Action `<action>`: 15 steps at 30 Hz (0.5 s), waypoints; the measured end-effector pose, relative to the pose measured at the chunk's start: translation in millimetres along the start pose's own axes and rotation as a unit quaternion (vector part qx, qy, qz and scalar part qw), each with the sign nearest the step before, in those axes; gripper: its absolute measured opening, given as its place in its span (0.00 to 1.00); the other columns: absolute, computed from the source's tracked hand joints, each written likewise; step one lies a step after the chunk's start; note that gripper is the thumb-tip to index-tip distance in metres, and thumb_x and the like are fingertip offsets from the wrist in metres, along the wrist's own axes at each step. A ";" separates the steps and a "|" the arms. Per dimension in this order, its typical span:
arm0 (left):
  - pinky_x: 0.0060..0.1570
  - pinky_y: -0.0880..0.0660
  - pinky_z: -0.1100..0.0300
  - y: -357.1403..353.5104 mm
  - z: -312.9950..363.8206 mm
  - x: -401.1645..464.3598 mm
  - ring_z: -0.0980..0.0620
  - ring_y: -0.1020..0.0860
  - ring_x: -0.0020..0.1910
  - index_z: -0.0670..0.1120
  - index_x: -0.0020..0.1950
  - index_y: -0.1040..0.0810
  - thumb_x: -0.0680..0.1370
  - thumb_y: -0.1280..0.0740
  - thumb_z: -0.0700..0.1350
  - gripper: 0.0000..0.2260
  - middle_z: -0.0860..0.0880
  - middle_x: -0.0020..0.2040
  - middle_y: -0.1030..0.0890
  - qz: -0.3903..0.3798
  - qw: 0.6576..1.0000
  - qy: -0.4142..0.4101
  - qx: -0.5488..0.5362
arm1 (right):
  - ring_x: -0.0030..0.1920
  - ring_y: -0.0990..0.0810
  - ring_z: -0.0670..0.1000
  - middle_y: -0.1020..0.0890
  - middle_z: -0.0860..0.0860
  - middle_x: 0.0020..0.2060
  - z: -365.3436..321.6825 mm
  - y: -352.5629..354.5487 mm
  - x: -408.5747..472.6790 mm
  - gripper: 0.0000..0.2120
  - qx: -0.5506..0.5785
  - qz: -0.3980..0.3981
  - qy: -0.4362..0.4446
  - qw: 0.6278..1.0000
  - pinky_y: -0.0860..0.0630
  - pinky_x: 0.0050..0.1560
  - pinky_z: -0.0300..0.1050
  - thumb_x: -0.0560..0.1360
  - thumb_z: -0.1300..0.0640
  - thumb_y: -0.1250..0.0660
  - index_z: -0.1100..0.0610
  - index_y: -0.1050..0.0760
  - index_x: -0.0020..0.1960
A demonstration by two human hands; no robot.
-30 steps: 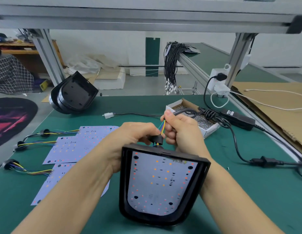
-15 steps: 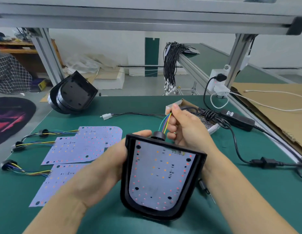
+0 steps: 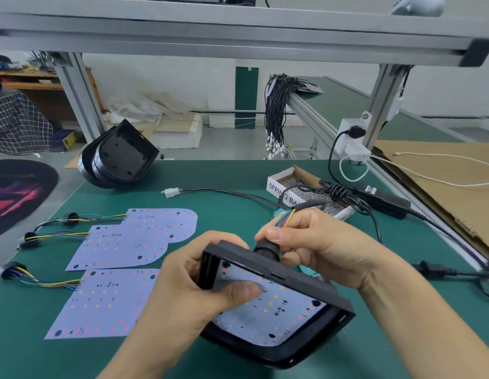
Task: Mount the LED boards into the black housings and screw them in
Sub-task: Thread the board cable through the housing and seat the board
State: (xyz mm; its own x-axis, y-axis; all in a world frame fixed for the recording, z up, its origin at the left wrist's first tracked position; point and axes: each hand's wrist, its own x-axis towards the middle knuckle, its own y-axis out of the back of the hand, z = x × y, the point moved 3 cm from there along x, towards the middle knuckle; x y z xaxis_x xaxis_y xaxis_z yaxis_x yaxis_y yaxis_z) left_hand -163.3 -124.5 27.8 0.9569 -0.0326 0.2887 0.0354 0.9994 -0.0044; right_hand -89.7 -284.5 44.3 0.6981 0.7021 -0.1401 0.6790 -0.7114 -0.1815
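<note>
Black plastic housing (image 3: 306,348) with white LED board (image 3: 276,310), gripped by left hand (image 3: 199,291); right hand (image 3: 319,242) pinches rubber grommet (image 3: 266,248). Loose boards (image 3: 120,247) read "12V"; cardboard box (image 3: 281,187) reads "SPRING".

A housing (image 3: 306,348) sits tilted at the near centre of the table (image 3: 210,176), with an LED board (image 3: 273,310) inside it. The left hand (image 3: 199,291) grips its left edge, thumb on the board; the right hand (image 3: 317,244) pinches the wires (image 3: 285,221) at the grommet (image 3: 266,248) on its far wall. Left of it lie three loose boards (image 3: 123,247) — their wire tails run further left. Stacked housings (image 3: 120,157) stand at the far left corner. A box of screws (image 3: 300,190) sits behind the right hand, a power adapter (image 3: 382,199) to its right.
</note>
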 end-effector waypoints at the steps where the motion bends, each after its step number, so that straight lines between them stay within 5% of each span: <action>1: 0.38 0.27 0.71 -0.5 0.3 -0.6 0.58 0.23 0.36 0.50 0.43 0.18 0.57 0.22 0.48 0.16 0.53 0.37 0.19 0.003 1.000 -0.001 0.003 | 0.32 0.19 0.43 0.17 0.48 0.34 -0.4 0.1 -1.5 0.06 0.007 -0.006 -0.003 1.000 0.24 0.33 0.32 0.68 0.57 0.30 0.58 0.15 0.40; 6: 0.38 0.25 0.68 -0.3 -3.0 0.0 0.57 0.21 0.37 0.50 0.44 0.17 0.56 0.22 0.49 0.17 0.50 0.38 0.17 0.028 1.000 0.012 -0.002 | 0.34 0.18 0.43 0.15 0.48 0.36 -1.4 1.9 -5.6 0.05 0.033 0.005 0.023 0.999 0.23 0.36 0.33 0.70 0.63 0.30 0.58 0.15 0.41; 15: 0.39 0.25 0.68 1.0 -3.7 -0.3 0.56 0.21 0.38 0.49 0.44 0.17 0.57 0.22 0.48 0.17 0.51 0.38 0.18 0.028 1.000 -0.002 -0.005 | 0.41 0.17 0.45 0.15 0.49 0.40 -0.5 -0.5 -5.2 0.09 -0.001 -0.005 0.035 0.999 0.22 0.43 0.35 0.65 0.56 0.28 0.56 0.15 0.44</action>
State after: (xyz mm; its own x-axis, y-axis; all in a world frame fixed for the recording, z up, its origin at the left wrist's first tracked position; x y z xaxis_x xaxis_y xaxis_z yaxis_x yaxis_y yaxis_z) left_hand -162.5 -123.5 24.2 0.9562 0.0240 0.2918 -0.0157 0.9994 -0.0305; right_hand -93.6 -287.9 45.6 0.7057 0.7051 -0.0698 0.6861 -0.7046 -0.1810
